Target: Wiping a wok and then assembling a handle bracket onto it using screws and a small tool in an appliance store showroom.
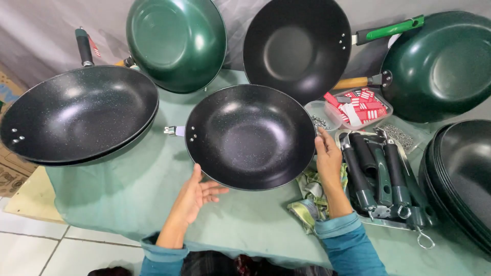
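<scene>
A black speckled wok pan [250, 135] without a handle lies on the green cloth [128, 194] in front of me, its metal handle bracket [174, 131] pointing left. My left hand [197, 197] is open, palm up, at the pan's near left rim, fingers just under the edge. My right hand [327, 156] rests flat against the pan's right rim, fingers apart. Neither hand grips anything. A tray [409, 227] of several dark green and black handles [381, 174] sits just right of my right hand.
Black pans [76, 115] stacked at left, a green pan [176, 43] and a black pan [296, 46] leaning at the back, a green pan [442, 66] at right, stacked pans [460, 174] far right. A clear box of red-white tags [360, 107], screws [319, 122], a rag [312, 197].
</scene>
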